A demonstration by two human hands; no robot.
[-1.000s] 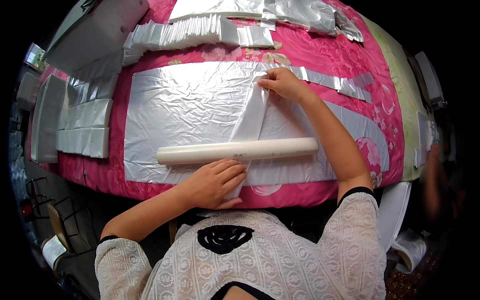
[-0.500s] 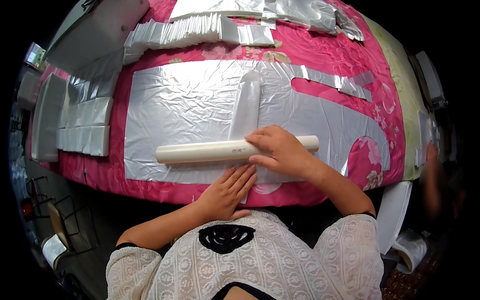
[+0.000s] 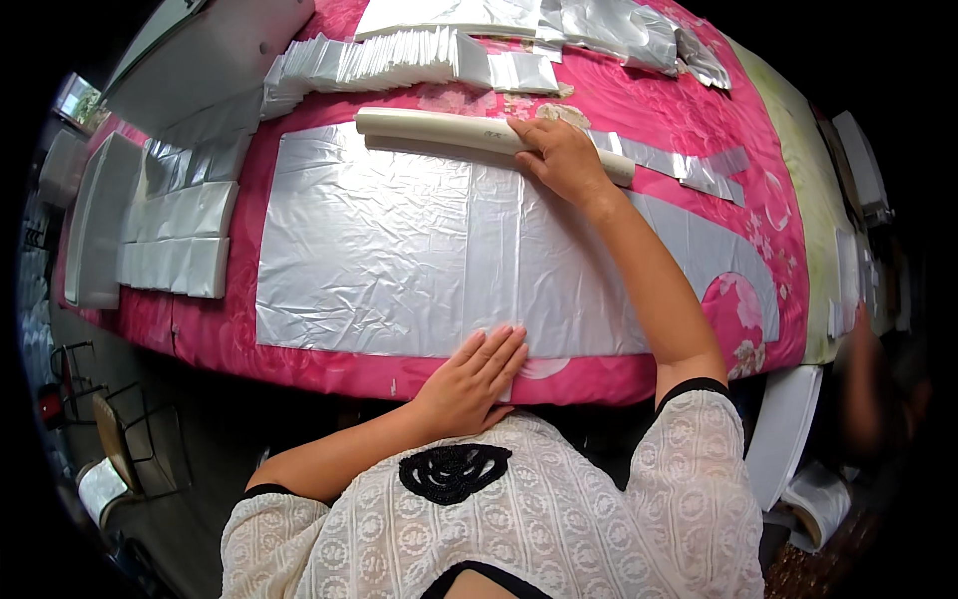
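Note:
A silvery plastic sheet (image 3: 379,250), shaped like an apron with curved cutouts on its right side, lies spread on the pink flowered tablecloth (image 3: 289,367). Across its far edge rests a long cream-coloured plastic pipe (image 3: 429,128), slightly aslant. My right hand (image 3: 564,155) grips the pipe right of its middle, thumb on the near side and fingers over the top. Flat on the sheet's near edge, my left hand (image 3: 477,374) presses down with its fingers stretched out. Fine creases run over the left half of the sheet, and straight fold lines cross its middle.
A long row of folded silvery packets (image 3: 389,65) stands at the back left. More stacked packets (image 3: 180,240) lie at the left beside a white box (image 3: 100,220). Unfolded silvery sheets (image 3: 609,30) lie at the far edge. Another person's arm (image 3: 863,389) shows at right.
My right hand has pushed the pipe away from me, from the sheet's near part to its far edge. The raised fold in the middle now lies flat. My left hand stays at the near edge.

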